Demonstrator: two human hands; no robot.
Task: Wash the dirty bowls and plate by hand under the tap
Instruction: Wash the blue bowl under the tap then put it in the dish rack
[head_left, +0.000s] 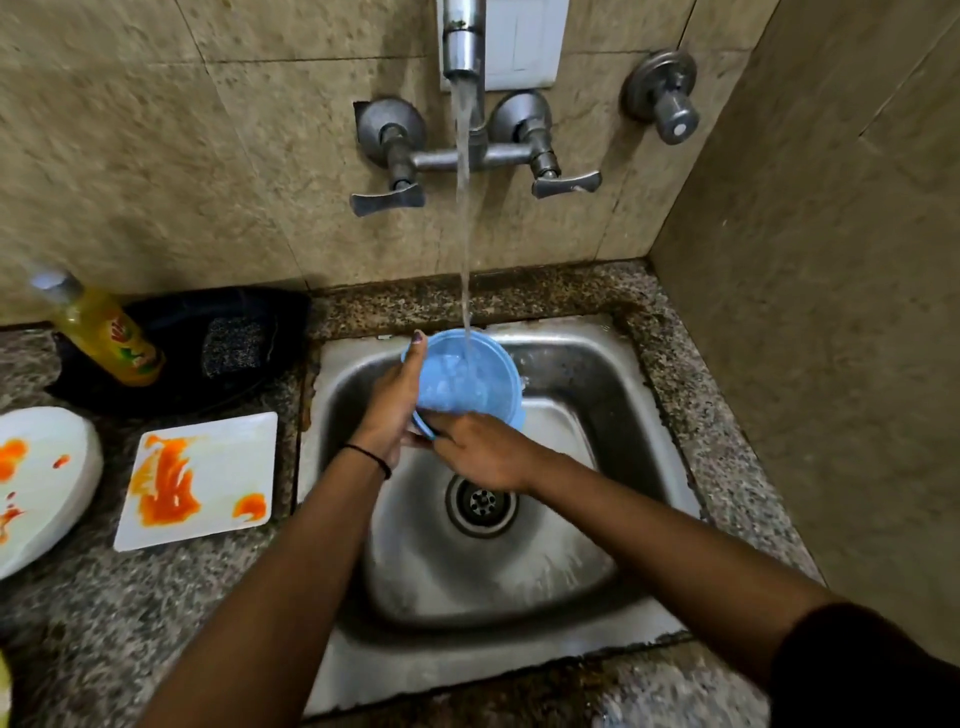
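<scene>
A blue bowl (470, 376) is tilted over the steel sink (623, 415), and the stream from the tap (462, 47) falls into it. My left hand (392, 400) grips the bowl's left rim, thumb pointing up along it. My right hand (483, 452) holds the bowl's lower edge from below. A square white plate (223, 457) smeared with orange sauce lies on the counter left of the sink. A round white dish (52, 467) with orange smears sits at the far left edge, partly cut off.
A yellow dish-soap bottle (104, 332) leans on a black tray (208, 384) that also holds a dark scrub pad (234, 345). Two tap handles (387, 200) (566, 183) stick out from the tiled wall. The drain (482, 503) lies below my hands. A side wall stands close on the right.
</scene>
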